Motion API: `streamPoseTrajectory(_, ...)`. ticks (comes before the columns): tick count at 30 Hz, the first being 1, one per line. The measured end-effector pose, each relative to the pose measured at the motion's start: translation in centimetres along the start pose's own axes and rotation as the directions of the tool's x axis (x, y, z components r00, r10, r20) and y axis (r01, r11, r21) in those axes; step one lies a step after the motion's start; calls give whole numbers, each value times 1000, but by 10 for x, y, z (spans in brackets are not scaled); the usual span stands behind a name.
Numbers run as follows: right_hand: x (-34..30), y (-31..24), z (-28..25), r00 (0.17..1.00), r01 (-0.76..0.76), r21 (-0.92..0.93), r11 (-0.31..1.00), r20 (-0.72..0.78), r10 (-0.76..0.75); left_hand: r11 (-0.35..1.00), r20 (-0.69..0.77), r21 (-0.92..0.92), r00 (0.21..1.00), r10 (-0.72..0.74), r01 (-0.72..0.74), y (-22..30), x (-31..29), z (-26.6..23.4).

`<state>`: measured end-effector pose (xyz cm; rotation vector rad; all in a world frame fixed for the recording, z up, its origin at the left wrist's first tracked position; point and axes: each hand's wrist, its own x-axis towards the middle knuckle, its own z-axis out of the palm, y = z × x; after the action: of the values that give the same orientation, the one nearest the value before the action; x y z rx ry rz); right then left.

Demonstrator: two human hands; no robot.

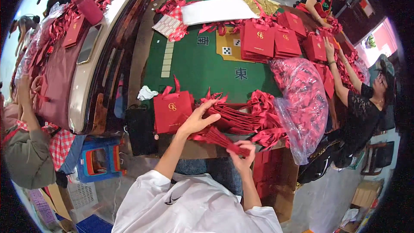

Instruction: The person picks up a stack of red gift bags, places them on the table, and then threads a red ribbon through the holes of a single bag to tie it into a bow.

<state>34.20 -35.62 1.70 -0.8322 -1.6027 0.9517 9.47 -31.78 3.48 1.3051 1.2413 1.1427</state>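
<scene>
My right hand (243, 154) is closed around a gathered bundle of red ribbons (217, 139) at the near edge of the table. Its fanned end stretches left, under my left hand (199, 121). That hand has its fingers spread, between an upright red paper gift bag (171, 114) with gold print and a stack of flat red bags (239, 118); whether it touches either I cannot tell. Loose red ribbon (261, 103) lies over and beside the stack. A clear plastic sack (302, 99) full of red ribbon sits to the right.
On the green table mat (196, 77) stand more red gift bags (258, 41) at the far right, near a white sheet (220, 12) and a label sheet (168, 26). Crumpled tissue (147, 92) lies left. Co-workers (366, 108) work around; a blue stool (98, 159) stands left.
</scene>
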Motion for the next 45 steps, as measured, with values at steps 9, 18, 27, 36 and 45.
streamPoseTrajectory(9,-9,-5,2,984,128,52,990,120,-133,999,68,-24,997,-25,27,13,2,-7)
streamPoseTrajectory(18,-20,-8,1,988,69,32,997,136,-72,995,81,100,996,-28,20,16,6,-12)
streamPoseTrajectory(27,6,4,22,1000,1,127,992,-29,3,995,174,96,984,-28,11,19,3,-14)
streamPoseTrajectory(36,15,3,18,999,-22,25,999,-37,23,998,347,-51,937,43,-27,7,-1,-28)
streamPoseTrajectory(45,18,3,11,994,-108,-101,989,-29,106,953,315,297,949,-33,-66,21,-9,-22)
